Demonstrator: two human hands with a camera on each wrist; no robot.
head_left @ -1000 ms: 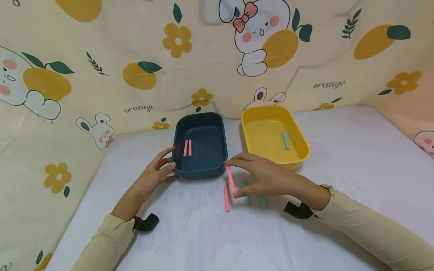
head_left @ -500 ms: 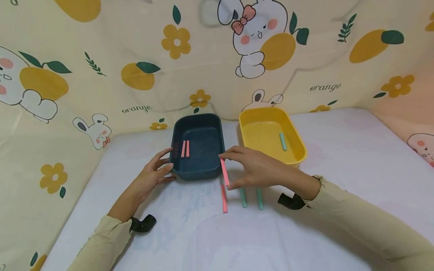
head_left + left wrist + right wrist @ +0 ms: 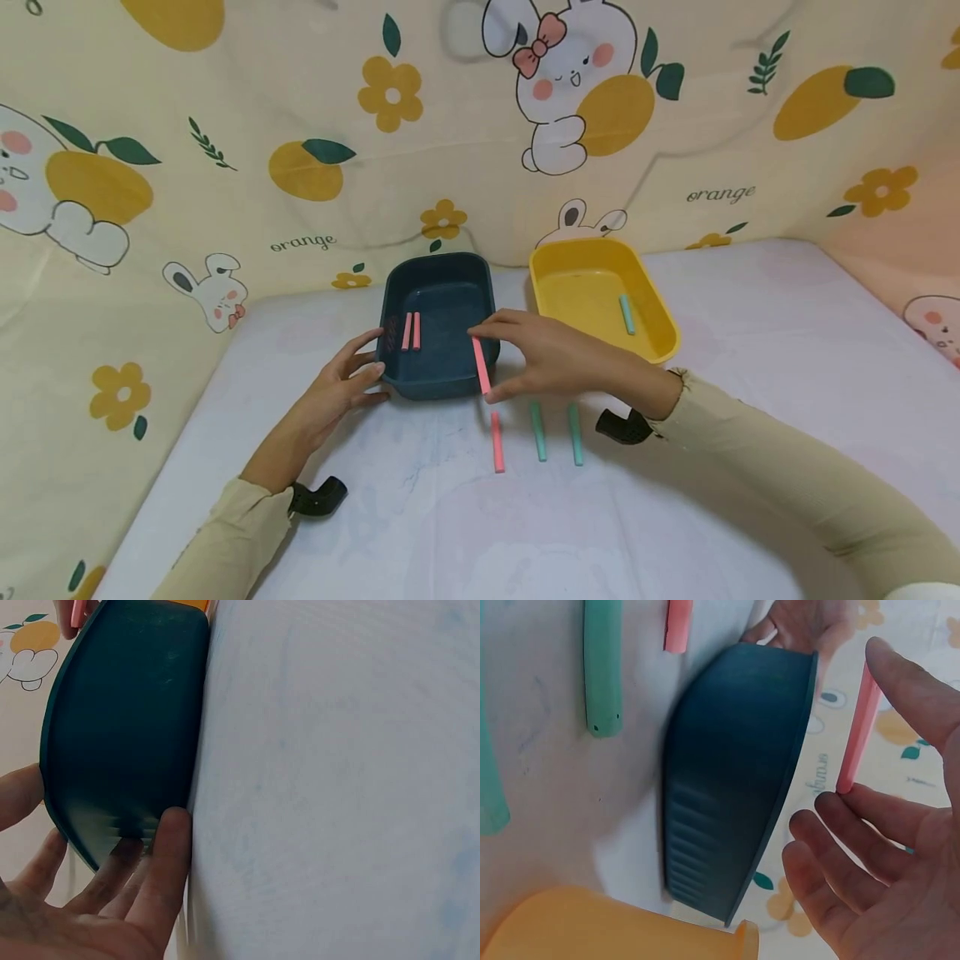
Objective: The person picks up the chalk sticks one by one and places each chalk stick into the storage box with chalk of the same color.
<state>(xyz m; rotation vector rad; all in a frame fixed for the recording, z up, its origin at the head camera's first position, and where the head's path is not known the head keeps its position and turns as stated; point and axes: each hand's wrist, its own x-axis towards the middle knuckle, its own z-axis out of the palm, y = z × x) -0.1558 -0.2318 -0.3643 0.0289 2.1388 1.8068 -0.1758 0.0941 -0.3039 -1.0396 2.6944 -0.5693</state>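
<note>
Head view: pink stick (image 3: 480, 365) over bin rim (image 3: 491, 350)

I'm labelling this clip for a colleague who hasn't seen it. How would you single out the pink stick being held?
Find the dark blue tub left of the yellow tub on the white table. At its right rim, the right hand pinches a pink stick by its ends. It alone is lifted and slanted; two pink ones lie inside the tub and another lies flat on the table.
</note>
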